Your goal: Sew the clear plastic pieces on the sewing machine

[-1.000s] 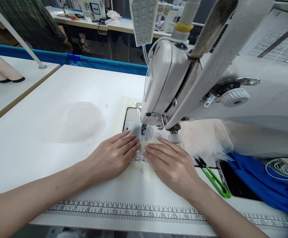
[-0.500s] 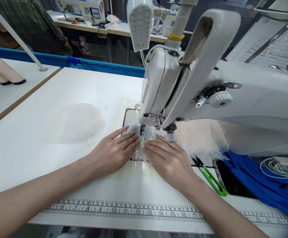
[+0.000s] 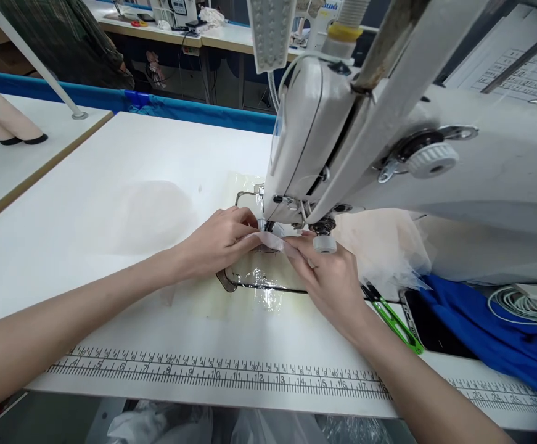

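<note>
A strip of thin, pale sheer fabric (image 3: 274,241) spans the gap between my hands, just in front of the presser foot (image 3: 269,226) of a white sewing machine (image 3: 298,139). My left hand (image 3: 219,242) pinches the strip's left end, its fingertips beside the foot. At the other end, my right hand (image 3: 332,276) grips the fabric between thumb and fingers, close under a white knob (image 3: 324,243) on the machine head. Under the strip, clear shiny film (image 3: 259,271) covers the machine bed. The needle tip cannot be made out.
More sheer fabric (image 3: 379,243) is bunched right of the needle area, and a sheer round piece (image 3: 152,216) lies left. Green thread snips (image 3: 395,324), a black phone (image 3: 434,324) and blue cloth (image 3: 508,345) lie right. A printed ruler (image 3: 235,373) runs along the front edge.
Both hands were lying flat beside the presser foot; now their fingers have closed on the sheer strip and lifted it. The camera view has shifted slightly, bringing the machine higher and larger.
</note>
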A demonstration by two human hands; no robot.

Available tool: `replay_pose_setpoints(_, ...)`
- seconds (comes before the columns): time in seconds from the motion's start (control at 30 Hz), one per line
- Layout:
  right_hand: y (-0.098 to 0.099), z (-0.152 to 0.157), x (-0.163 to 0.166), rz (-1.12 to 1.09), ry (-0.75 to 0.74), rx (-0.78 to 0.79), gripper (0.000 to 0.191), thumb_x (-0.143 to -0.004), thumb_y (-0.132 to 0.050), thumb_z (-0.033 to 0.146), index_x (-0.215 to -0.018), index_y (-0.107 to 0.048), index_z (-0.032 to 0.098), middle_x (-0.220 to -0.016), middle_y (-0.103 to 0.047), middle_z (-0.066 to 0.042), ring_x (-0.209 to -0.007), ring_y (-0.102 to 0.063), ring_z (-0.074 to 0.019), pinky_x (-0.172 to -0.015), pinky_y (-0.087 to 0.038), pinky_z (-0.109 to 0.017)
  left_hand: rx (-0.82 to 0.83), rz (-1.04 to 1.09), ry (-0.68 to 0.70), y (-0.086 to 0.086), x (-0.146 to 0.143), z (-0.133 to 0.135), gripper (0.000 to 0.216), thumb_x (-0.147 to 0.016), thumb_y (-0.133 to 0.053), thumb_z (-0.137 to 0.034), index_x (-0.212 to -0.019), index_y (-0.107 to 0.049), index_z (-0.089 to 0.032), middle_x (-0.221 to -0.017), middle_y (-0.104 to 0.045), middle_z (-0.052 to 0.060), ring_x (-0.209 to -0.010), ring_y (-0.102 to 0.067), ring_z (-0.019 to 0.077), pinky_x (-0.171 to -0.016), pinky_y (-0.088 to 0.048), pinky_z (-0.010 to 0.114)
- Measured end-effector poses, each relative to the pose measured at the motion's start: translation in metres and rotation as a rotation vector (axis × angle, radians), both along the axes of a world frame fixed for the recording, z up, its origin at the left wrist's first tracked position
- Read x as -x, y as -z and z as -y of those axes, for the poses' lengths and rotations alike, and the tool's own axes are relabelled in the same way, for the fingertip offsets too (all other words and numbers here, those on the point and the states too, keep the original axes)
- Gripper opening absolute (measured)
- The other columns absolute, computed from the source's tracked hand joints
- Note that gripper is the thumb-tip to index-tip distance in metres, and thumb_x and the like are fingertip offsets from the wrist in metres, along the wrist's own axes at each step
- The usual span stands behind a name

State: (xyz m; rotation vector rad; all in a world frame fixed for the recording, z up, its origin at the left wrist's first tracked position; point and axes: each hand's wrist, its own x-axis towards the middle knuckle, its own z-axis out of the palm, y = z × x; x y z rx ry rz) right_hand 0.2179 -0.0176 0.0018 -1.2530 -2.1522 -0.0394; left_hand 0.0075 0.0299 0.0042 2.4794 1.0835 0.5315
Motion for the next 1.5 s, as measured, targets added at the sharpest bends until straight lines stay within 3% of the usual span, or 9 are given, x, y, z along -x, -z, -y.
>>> replay_pose_setpoints(0.1, 0.0, 0.003, -0.001, -0.013, -0.057, 0.061, 0.034, -0.099, -0.046, 0.03, -0.086, -0.075, 0.018, -0.062, -0.07, 0.0, -0.058, -0.064, -0.0135, -0.077, -0.053, -0.031, -0.065, -0.029, 0.033, 0.0, 0.001, 0.001, 0.047, -0.102, -0.032, -0.041, -0.092, -0.074, -0.022, -0.102, -0.062, 0.007, -0.092, -0.058, 0.0202, -0.084, -0.05, 0.041)
replay_pose_setpoints(0.27, 0.008, 0.013, -0.005, 0.115, -0.224, -0.034, 0.016, -0.091, -0.057, 0.016, -0.093, -0.073, 0.017, -0.099, -0.076, -0.002, -0.093, -0.07, -0.0173, -0.091, -0.05, -0.034, -0.48, -0.135, 0.135, 0.01, 0.006, 0.024, 0.025, -0.096, -0.05, -0.029, -0.111, -0.069, -0.024, -0.111, -0.067, 0.005, -0.107, -0.057, 0.0228, -0.104, -0.039, 0.047)
replay_pose_setpoints(0.4, 0.012, 0.019, -0.007, 0.206, -0.238, -0.104, 0.017, -0.09, -0.057, 0.012, -0.093, -0.073, 0.017, -0.101, -0.076, -0.002, -0.1, -0.068, -0.0172, -0.097, -0.046, -0.035, -0.659, -0.188, 0.141, 0.018, 0.009, 0.043, 0.027, -0.096, -0.05, -0.018, -0.118, -0.064, -0.02, -0.118, -0.069, 0.001, -0.116, -0.057, 0.0192, -0.113, -0.031, 0.042)
replay_pose_setpoints(0.53, 0.011, 0.019, -0.006, 0.217, -0.233, -0.104, 0.018, -0.09, -0.056, 0.012, -0.093, -0.073, 0.018, -0.1, -0.076, -0.003, -0.099, -0.068, -0.016, -0.097, -0.047, -0.035, -0.663, -0.191, 0.136, 0.02, 0.009, 0.047, 0.027, -0.097, -0.048, -0.018, -0.118, -0.063, -0.015, -0.116, -0.071, 0.003, -0.116, -0.06, 0.0166, -0.119, -0.024, 0.039)
replay_pose_setpoints(0.7, 0.011, 0.018, -0.006, 0.225, -0.222, -0.123, 0.019, -0.091, -0.055, 0.012, -0.093, -0.073, 0.017, -0.101, -0.076, -0.002, -0.096, -0.069, -0.0153, -0.099, -0.047, -0.035, -0.651, -0.185, 0.127, 0.02, 0.009, 0.045, 0.028, -0.097, -0.045, -0.017, -0.118, -0.063, -0.017, -0.118, -0.069, 0.002, -0.113, -0.063, 0.0142, -0.121, -0.021, 0.038)
replay_pose_setpoints(0.97, 0.018, 0.009, -0.005, 0.268, -0.196, -0.169, 0.021, -0.089, -0.057, 0.009, -0.093, -0.074, 0.019, -0.102, -0.076, -0.002, -0.089, -0.069, -0.0154, -0.099, -0.048, -0.036, -0.645, -0.154, 0.118, 0.02, 0.008, 0.033, 0.028, -0.096, -0.046, -0.017, -0.119, -0.063, -0.015, -0.118, -0.07, 0.005, -0.113, -0.063, 0.0161, -0.123, -0.017, 0.042)
replay_pose_setpoints(1.3, 0.023, 0.01, -0.006, 0.335, -0.189, -0.236, 0.017, -0.089, -0.058, 0.01, -0.095, -0.073, 0.016, -0.103, -0.075, -0.004, -0.09, -0.069, -0.0164, -0.101, -0.047, -0.037, -0.653, -0.148, 0.091, 0.023, 0.007, 0.046, 0.028, -0.097, -0.047, -0.021, -0.12, -0.062, -0.016, -0.117, -0.07, 0.003, -0.111, -0.064, 0.016, -0.121, -0.023, 0.042)
replay_pose_setpoints(1.5, 0.024, 0.005, -0.004, 0.346, -0.157, -0.248, 0.018, -0.088, -0.058, 0.008, -0.096, -0.073, 0.015, -0.1, -0.076, -0.004, -0.087, -0.069, -0.0173, -0.101, -0.047, -0.04, -0.625, -0.186, 0.065, 0.022, 0.006, 0.037, 0.028, -0.098, -0.046, -0.023, -0.119, -0.063, -0.015, -0.119, -0.069, 0.005, -0.113, -0.063, 0.0165, -0.123, -0.02, 0.043)
